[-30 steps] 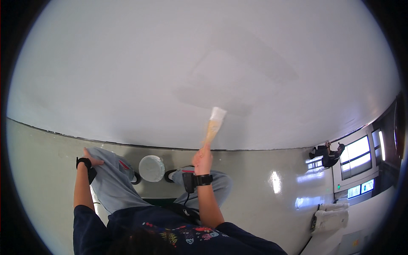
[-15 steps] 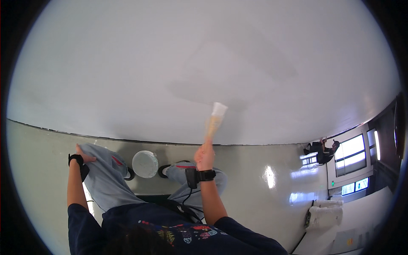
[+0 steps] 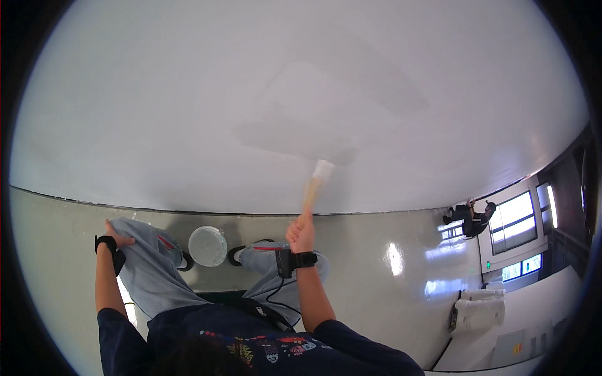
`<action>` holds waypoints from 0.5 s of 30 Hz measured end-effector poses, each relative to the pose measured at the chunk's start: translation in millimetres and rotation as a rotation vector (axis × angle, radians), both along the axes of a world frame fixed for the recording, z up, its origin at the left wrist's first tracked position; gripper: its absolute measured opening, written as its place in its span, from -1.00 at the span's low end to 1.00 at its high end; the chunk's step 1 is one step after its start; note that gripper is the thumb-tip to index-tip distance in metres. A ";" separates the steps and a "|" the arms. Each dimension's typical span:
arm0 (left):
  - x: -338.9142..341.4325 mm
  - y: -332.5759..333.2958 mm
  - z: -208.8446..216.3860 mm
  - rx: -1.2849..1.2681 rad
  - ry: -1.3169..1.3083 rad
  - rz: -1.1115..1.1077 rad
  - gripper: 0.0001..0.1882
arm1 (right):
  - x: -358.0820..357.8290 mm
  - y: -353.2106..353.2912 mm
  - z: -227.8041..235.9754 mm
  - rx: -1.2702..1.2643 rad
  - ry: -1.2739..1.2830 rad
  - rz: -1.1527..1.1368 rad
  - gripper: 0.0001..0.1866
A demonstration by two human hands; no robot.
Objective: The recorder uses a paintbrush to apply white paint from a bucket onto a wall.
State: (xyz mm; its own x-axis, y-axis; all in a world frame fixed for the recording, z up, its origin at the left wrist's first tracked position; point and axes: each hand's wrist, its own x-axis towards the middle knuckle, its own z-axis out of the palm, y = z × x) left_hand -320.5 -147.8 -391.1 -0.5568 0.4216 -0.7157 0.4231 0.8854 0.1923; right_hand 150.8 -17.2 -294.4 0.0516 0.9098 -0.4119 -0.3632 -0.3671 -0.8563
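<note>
My right hand (image 3: 301, 233) is closed around the wooden handle of a paintbrush (image 3: 313, 187). The brush points away from me, its white bristles at the white wall (image 3: 157, 113), just below a damp grey patch (image 3: 288, 139). From this view I cannot tell whether the bristles touch the wall. My left hand (image 3: 119, 235) lies on my left knee with the thumb apart and nothing held; its other fingers are partly hidden. Between my feet a round white bucket (image 3: 208, 246) stands on the floor, with pale liquid inside.
A dark line marks the wall's foot along the shiny grey-green floor (image 3: 370, 294). Far right, another person (image 3: 473, 218) sits near bright windows (image 3: 514, 222). A white-covered bundle (image 3: 478, 313) lies at the lower right. A black cable runs from my right wrist device (image 3: 285, 264).
The brush has come slightly down toward me, off the lower edge of the damp patch. My view has shifted a little; my left hand stays on the knee.
</note>
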 end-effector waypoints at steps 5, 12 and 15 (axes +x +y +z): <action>1.5 -0.5 0.2 -0.003 0.029 -0.018 0.34 | 13.2 35.3 46.2 0.328 0.147 -0.111 -0.48; 3.6 1.7 1.1 0.051 0.009 0.023 0.34 | 24.8 25.8 -22.4 -0.009 -0.137 -0.092 -0.47; 2.9 -0.2 2.7 0.035 0.002 0.035 0.34 | 25.6 5.5 -27.8 0.000 -0.053 -0.177 -0.47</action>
State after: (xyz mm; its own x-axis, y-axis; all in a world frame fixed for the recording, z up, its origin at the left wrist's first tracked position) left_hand -317.6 -148.0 -388.4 -0.5732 0.4267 -0.6995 0.3928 0.8923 0.2224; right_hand 176.3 -11.7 -322.2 0.2322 0.8847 -0.4042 -0.3763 -0.3015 -0.8761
